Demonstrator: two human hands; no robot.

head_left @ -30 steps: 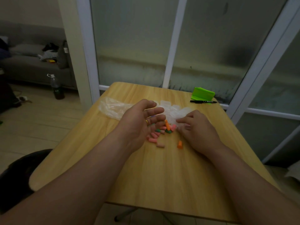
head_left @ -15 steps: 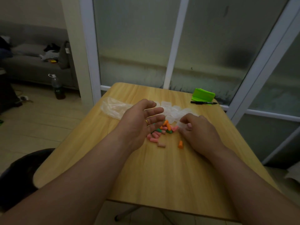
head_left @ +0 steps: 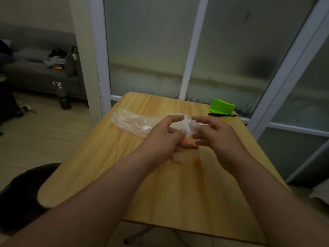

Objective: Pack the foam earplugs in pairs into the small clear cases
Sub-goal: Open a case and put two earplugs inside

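Both hands are raised just above the wooden table (head_left: 178, 193) and meet at one small clear case (head_left: 193, 125). My right hand (head_left: 215, 138) pinches this case between thumb and fingers. My left hand (head_left: 160, 139) has curled fingers, and its thumb reaches to the case's left side; blur hides the exact contact. Beneath the hands lie the foam earplugs (head_left: 189, 144), pink, orange and green, mostly hidden. One orange earplug (head_left: 197, 159) and one pink earplug (head_left: 175, 159) lie apart, nearer to me. More clear cases (head_left: 179, 124) are piled behind the hands.
A crumpled clear plastic bag (head_left: 128, 121) lies at the table's back left. A green holder (head_left: 221, 108) and a black marker (head_left: 222, 114) sit at the back right corner. Glass doors stand behind the table, and a dark chair (head_left: 21, 189) is at my left.
My right hand has lifted off the earplug pile with a clear case. My left hand turned from palm-up to curled and rose to meet it. The camera tilted slightly.
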